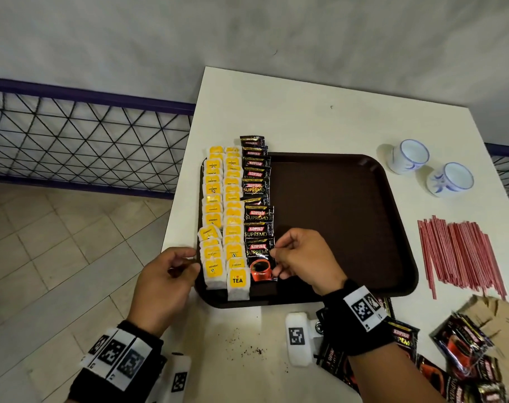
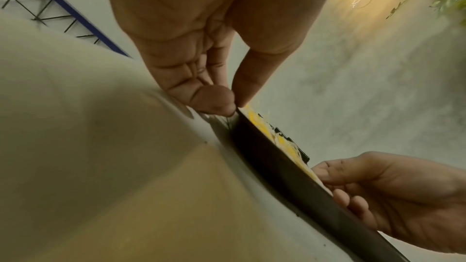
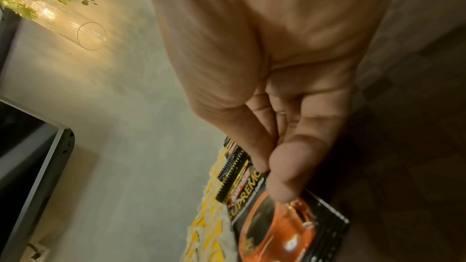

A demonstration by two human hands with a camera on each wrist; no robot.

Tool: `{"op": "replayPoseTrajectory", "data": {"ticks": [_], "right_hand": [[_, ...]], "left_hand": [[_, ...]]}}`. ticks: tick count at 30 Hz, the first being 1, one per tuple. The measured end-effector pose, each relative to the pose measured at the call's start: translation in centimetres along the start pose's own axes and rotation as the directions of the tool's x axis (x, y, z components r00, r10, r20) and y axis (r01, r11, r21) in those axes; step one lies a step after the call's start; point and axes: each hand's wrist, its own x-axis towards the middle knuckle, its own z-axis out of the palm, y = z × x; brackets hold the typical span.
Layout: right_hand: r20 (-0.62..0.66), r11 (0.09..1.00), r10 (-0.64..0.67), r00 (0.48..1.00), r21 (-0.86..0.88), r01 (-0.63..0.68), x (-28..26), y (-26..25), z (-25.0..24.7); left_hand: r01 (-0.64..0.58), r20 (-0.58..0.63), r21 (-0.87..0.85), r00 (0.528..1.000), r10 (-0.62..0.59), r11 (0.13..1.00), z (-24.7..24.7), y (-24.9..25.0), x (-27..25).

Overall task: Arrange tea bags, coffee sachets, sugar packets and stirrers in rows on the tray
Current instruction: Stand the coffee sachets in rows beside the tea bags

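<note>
Sachet (image 1: 261, 261) lies lengthwise at the tray's (image 1: 343, 199) near end, closing the coffee row; your right hand (image 1: 302, 258) apparently pinches its right edge, while your left hand (image 1: 163, 282) grips the tray's left rim.

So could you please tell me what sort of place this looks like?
Probably a cafe or a hotel refreshment corner: a white table holds a brown serving tray, two cups, red stirrers and coffee sachets, beside a railing.

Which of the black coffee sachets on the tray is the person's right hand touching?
The nearest sachet in the coffee row, at the tray's front end. The right hand pinches its right edge; it alone shows its whole red cup picture, uncovered by others.
</note>
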Motion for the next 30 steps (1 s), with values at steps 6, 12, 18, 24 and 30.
{"op": "replayPoseTrajectory", "data": {"ticks": [6, 12, 18, 24, 30], "right_hand": [[-0.004, 1.0, -0.002, 1.0, 0.009, 0.002, -0.2, 0.0, 0.2], [-0.055, 0.998, -0.01, 0.998, 0.059, 0.014, -1.6, 0.1, -1.4], [-0.199, 0.999, -0.001, 0.98, 0.032, 0.008, -5.9, 2.9, -6.6], [-0.318, 0.988, -0.023, 0.948, -0.152, -0.027, -10.9, 7.0, -11.3], [-0.352, 0.94, -0.083, 0.932, -0.338, -0.044, -14.0, 10.6, -16.2]], "left_hand": [[-0.015, 0.006, 0.024, 1.0, 0.014, 1.0, -0.1, 0.2, -0.2], [-0.041, -0.008, 0.077, 0.999, 0.042, 0.996, -0.3, 1.0, -0.7], [-0.253, -0.024, 0.22, 0.964, 0.264, 0.942, 0.5, 3.2, -2.8], [-0.537, 0.361, 0.177, 0.815, 0.453, 0.825, 5.8, 5.1, -7.6], [-0.678, 0.755, 0.256, 0.585, 0.295, 0.689, 12.8, 4.7, -12.0]]}}
